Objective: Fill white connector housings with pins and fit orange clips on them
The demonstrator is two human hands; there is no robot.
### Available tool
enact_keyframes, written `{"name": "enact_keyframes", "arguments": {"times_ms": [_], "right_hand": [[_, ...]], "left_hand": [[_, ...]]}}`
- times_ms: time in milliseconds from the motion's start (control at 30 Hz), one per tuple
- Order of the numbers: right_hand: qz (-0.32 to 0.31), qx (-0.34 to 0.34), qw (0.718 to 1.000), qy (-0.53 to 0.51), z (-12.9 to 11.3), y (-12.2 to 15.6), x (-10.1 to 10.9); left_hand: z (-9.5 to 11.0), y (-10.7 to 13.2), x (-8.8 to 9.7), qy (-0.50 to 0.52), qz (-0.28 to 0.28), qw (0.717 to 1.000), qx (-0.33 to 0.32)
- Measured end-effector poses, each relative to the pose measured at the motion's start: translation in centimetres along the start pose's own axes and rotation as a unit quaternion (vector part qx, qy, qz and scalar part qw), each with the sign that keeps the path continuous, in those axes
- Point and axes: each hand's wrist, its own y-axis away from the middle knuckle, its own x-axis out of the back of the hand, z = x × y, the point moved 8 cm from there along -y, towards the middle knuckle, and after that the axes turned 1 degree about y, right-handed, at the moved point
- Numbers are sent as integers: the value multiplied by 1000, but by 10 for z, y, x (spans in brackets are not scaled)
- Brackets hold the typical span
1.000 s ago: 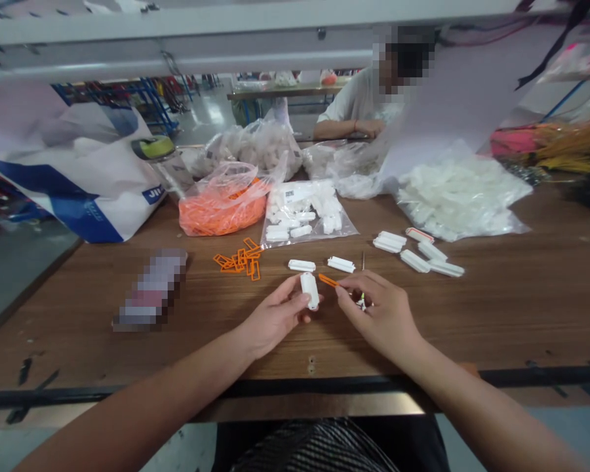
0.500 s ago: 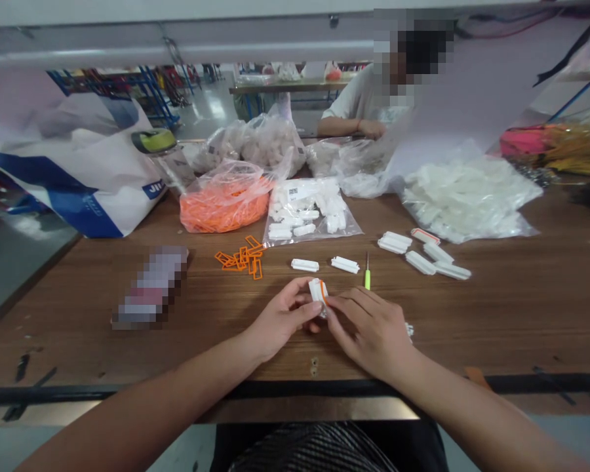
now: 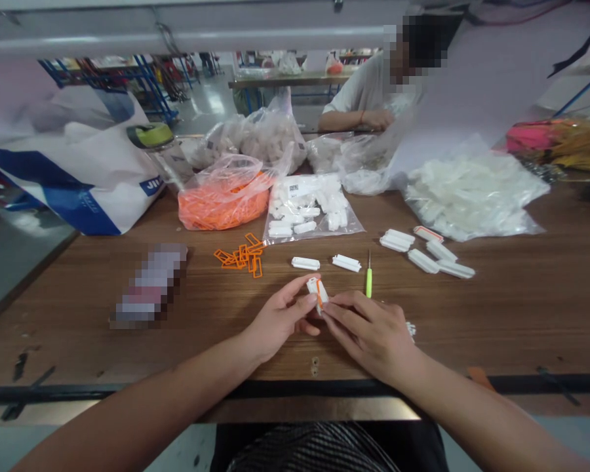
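Between my two hands, above the table's front half, is a white plastic housing [image 3: 313, 286] with a thin orange frame [image 3: 319, 292] on it. My left hand [image 3: 286, 316] is closed around the housing, thumb on its near side. The fingertips of my right hand [image 3: 368, 328] pinch the lower right end, where the orange frame lies; how far the frame sits in the housing I cannot tell. Just beyond are two loose white housings [image 3: 305, 263] and a screwdriver [image 3: 369, 275] with a green handle. Small white parts [image 3: 411, 330] show partly behind my right hand.
Loose orange frames [image 3: 246, 255] lie left of centre, before a bag of orange frames [image 3: 221, 204] and a bag of white housings [image 3: 314, 203]. Several housings [image 3: 423, 261] rest at right. A blurred flat object [image 3: 150, 285] lies left. Across the table sits another person [image 3: 358, 98].
The white housing has turned a little in my fingers, and my right fingertips have shifted to its lower end along the orange frame. The view has tilted slightly.
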Motion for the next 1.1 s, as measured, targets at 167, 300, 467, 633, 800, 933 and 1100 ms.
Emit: {"name": "enact_keyframes", "arguments": {"times_ms": [167, 300, 467, 633, 800, 933, 1100], "right_hand": [[-11, 10, 1000, 5, -2, 0, -1], [-7, 4, 1000, -28, 1, 0, -1], [12, -50, 991, -127, 13, -2, 1], [8, -46, 982, -185, 15, -4, 0], [-6, -40, 976, -214, 15, -5, -2], [-36, -35, 972, -230, 16, -7, -6], [-77, -12, 971, -227, 13, -5, -9]], "left_hand": [[0, 1, 2, -19, 24, 1000, -2], [-1, 1, 3, -7, 33, 999, 1], [-1, 2, 3, 0, 27, 1000, 8], [0, 1, 4, 8, 25, 1000, 8], [0, 1, 3, 0, 15, 1000, 7], [0, 1, 3, -8, 14, 1000, 8], [-2, 2, 2, -8, 9, 1000, 15]]}}
